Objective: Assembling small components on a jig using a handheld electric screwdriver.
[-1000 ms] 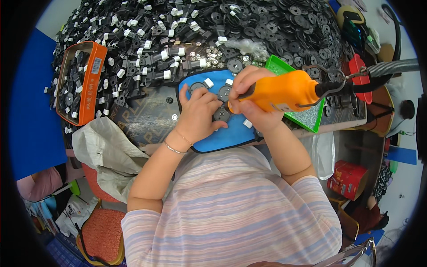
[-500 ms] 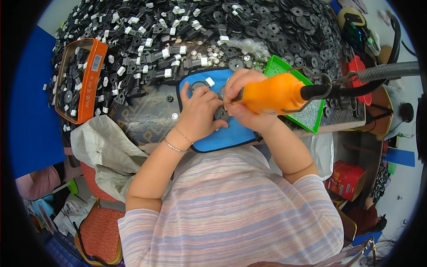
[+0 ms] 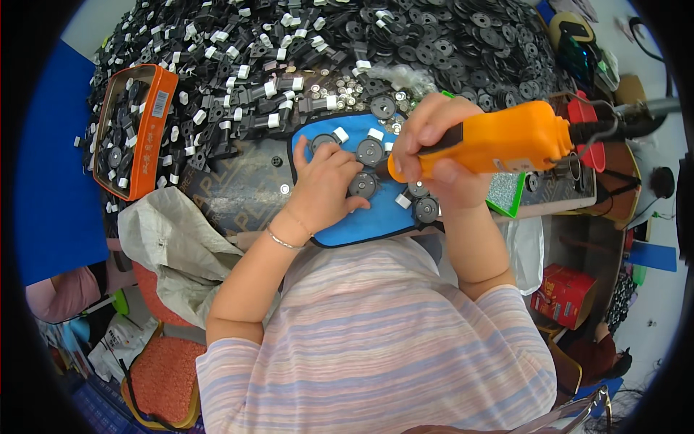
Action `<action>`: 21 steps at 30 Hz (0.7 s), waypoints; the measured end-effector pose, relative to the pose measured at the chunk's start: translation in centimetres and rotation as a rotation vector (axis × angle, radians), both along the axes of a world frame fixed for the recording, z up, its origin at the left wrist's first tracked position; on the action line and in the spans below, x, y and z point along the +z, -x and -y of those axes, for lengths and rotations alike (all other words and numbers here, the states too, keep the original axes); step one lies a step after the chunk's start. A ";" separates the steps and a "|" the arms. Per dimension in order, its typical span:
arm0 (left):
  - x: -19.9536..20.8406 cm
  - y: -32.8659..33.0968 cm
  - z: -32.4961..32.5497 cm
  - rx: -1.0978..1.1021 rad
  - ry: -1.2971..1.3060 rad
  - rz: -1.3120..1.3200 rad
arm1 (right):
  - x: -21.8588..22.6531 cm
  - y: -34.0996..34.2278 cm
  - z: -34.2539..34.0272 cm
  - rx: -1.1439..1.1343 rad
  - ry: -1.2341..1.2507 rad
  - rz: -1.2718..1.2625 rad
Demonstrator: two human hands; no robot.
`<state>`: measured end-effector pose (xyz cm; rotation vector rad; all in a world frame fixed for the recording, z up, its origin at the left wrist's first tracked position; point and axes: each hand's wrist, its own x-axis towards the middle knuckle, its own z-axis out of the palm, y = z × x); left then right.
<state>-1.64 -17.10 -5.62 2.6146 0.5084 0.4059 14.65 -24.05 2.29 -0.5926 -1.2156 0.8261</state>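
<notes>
My right hand [image 3: 441, 148] grips an orange electric screwdriver [image 3: 506, 137], held tilted almost flat. Its dark tip end points left, close beside a black plastic wheel [image 3: 363, 186]. My left hand [image 3: 323, 181] rests on the blue mat [image 3: 383, 217], its bent fingers and thumb on either side of that wheel. Whatever lies beneath the palm is hidden. Another black wheel [image 3: 369, 151] with a white tab sits just above, and a third wheel [image 3: 323, 141] shows by the left fingertips. Near the mat's right edge, below the right hand, lie more wheels [image 3: 426, 210].
Black parts with white tabs [image 3: 253, 94] and black discs [image 3: 463, 43] are heaped along the far side. An orange box [image 3: 148, 137] of parts stands left. A green tray [image 3: 518, 195] of small metal pieces sits right, beneath the screwdriver. Small metal caps [image 3: 347, 94] lie beyond the mat.
My right hand has moved right and turned the screwdriver flatter, its tip away from the wheel. The wheels on the mat's right side now show. My left hand has hardly moved.
</notes>
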 end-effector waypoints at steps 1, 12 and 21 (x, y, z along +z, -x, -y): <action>0.1 0.1 0.2 0.026 0.011 0.036 | -0.1 0.1 0.1 0.008 0.018 -0.044; 0.3 0.1 1.2 0.095 0.054 0.166 | -0.7 0.3 0.8 -0.013 0.005 -0.101; -0.2 0.4 1.8 0.160 0.107 0.244 | -0.9 0.9 1.0 0.004 -0.064 -0.215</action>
